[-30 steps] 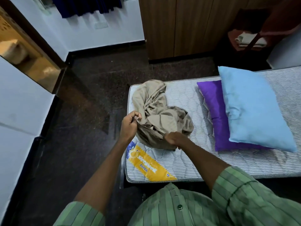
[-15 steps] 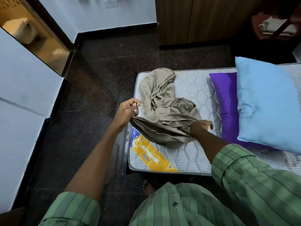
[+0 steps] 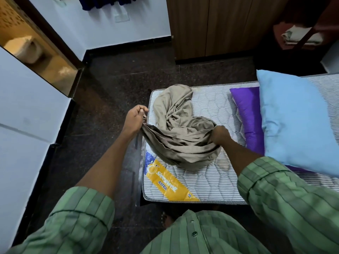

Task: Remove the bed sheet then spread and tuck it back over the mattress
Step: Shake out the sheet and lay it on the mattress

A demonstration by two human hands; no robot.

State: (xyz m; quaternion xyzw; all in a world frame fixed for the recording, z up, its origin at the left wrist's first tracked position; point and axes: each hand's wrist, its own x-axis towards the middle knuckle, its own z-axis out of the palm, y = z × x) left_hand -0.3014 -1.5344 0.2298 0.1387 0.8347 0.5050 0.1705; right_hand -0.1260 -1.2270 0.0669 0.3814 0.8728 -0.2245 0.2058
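Note:
A crumpled beige bed sheet (image 3: 180, 129) lies bunched on the bare striped mattress (image 3: 211, 107), near its left end. My left hand (image 3: 134, 117) pinches an edge of the sheet just past the mattress's left side and holds it lifted. My right hand (image 3: 219, 135) grips a fold on the heap's right side, its fingers buried in the cloth. The fabric between the two hands hangs in a taut band above the yellow label (image 3: 168, 182).
A purple pillow (image 3: 249, 114) and a light blue pillow (image 3: 297, 121) lie on the mattress to the right. Dark floor (image 3: 110, 85) runs along the left. A wooden wardrobe (image 3: 211, 24) stands behind, an open doorway (image 3: 31, 44) at the far left.
My left hand drew the sheet's edge out leftward past the mattress side. My right hand shifted rightward along the heap and closed on a fold.

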